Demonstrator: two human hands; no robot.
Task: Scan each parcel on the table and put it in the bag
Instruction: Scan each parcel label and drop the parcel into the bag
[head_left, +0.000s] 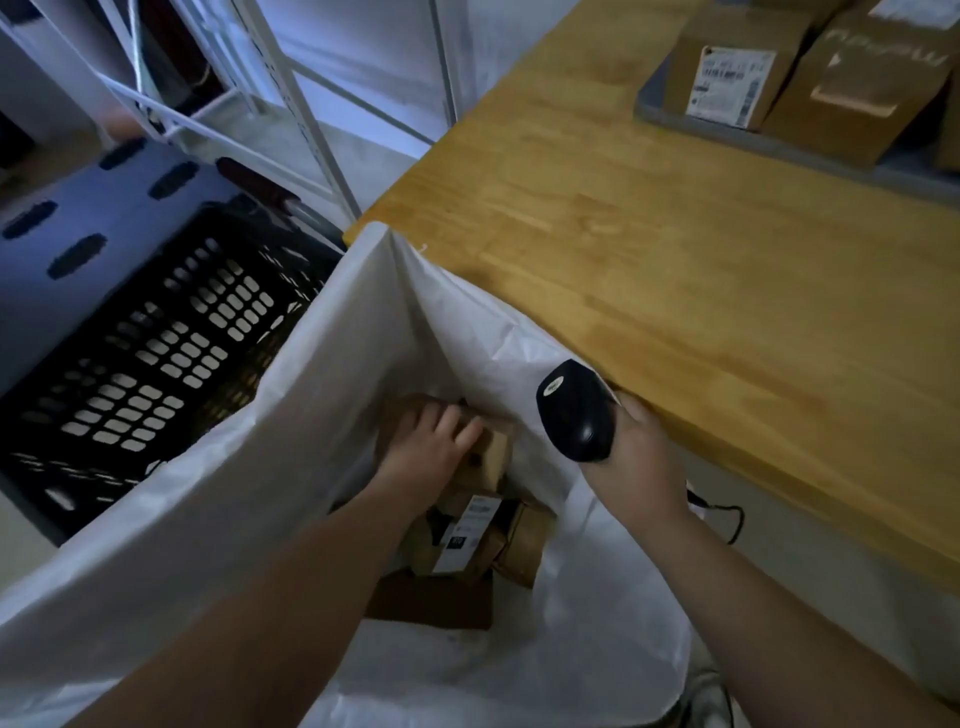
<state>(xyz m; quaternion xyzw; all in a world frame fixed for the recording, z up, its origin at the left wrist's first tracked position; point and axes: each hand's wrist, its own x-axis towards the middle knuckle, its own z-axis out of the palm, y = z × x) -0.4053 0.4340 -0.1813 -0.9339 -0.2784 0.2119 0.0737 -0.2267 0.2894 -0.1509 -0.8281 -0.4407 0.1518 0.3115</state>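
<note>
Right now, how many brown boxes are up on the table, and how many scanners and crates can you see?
Brown boxes on the table: 2, possibly more cut off at the edge
Black scanners: 1
Black crates: 1
Total: 4

No legible text; shipping labels on the table parcels and bagged parcels too blurred.

Two hands, one scanner, one bag, perhaps five parcels inside.
</note>
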